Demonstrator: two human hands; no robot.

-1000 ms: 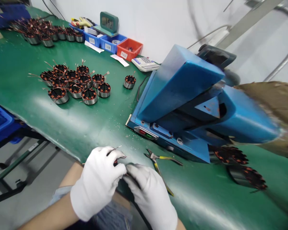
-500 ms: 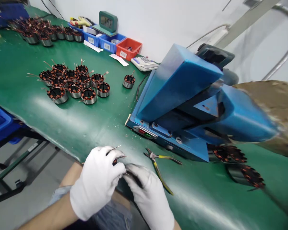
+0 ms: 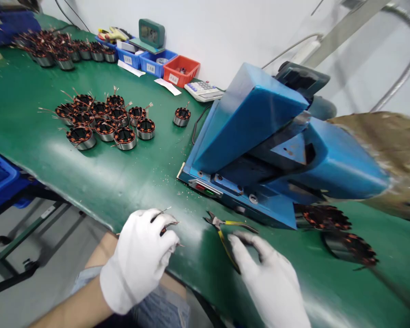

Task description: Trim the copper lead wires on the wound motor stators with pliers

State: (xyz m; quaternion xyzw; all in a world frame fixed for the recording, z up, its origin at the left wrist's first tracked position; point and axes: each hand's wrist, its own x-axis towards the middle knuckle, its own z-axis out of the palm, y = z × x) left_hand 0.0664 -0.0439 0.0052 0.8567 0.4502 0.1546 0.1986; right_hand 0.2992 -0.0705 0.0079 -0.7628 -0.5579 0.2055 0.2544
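While the left hand (image 3: 136, 259), gloved in white, stays clenched around a small wound stator (image 3: 164, 228) at the near edge of the green bench (image 3: 123, 177), with copper lead wires poking out above its fingers, the right hand (image 3: 269, 282) has left it and now reaches with fingers spread over the yellow-handled cutters (image 3: 227, 232) lying just right of it; it looks to touch the handles but has not closed on them. The step in hand seems to be fetching the tool to trim those leads. The next move calls for a firm grip on both handles. Beyond the cutters sits a blue machine (image 3: 259, 136); far left lies a cluster of finished stators (image 3: 102, 120).
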